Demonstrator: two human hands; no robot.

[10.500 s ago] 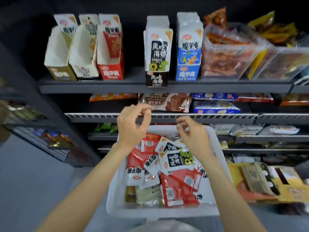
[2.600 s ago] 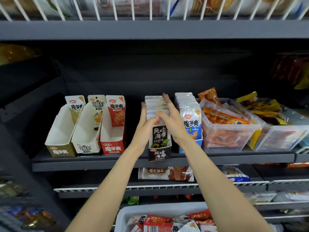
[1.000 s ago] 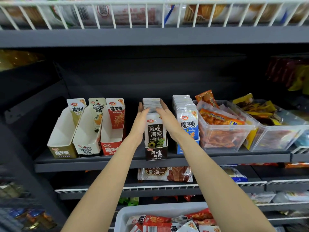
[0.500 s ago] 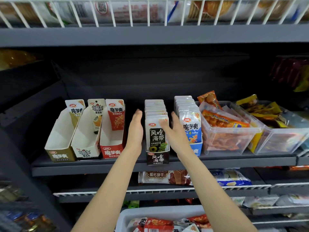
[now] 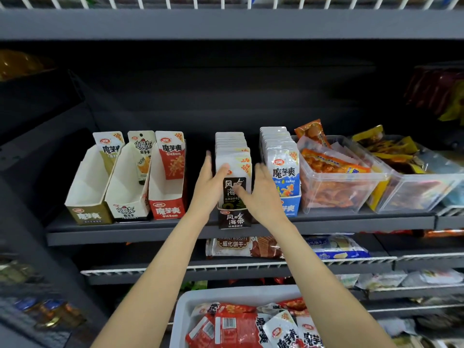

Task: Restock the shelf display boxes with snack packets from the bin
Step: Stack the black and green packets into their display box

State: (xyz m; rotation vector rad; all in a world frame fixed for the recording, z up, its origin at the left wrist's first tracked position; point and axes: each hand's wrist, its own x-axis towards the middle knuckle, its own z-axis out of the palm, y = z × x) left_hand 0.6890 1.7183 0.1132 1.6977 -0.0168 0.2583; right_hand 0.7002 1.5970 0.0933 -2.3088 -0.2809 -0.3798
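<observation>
**Squaring up the seaweed packets in the black display box**

I am looking up at a dark shelf (image 5: 226, 228), both my bare arms reaching forward. To do this step well, I judge I should press evenly from both sides, so the upright row stays straight and no packet tips out over the low front lip.

Far left of my left hand, three display boxes stand nearly empty: a gold box (image 5: 89, 194), a white box (image 5: 126, 193) and a red box (image 5: 167, 190), each with only a packet or two at the back.

My left hand (image 5: 208, 185) is relaxed, fingers straight and pointing up, palm against the left side of the seaweed packets (image 5: 232, 156), thumb lying across the front packet. It grasps nothing.

Between my hands sits the black display box (image 5: 234, 219), full, at the shelf's front edge.

My right hand (image 5: 261, 194) is also released, fingers spread, touching the packets' right side and front.

Just right of it stands a full blue box (image 5: 288, 208), then clear tubs (image 5: 344, 189).

Below my forearms, the white bin (image 5: 185, 312) holds loose snack packets (image 5: 236, 325), mostly red.
</observation>
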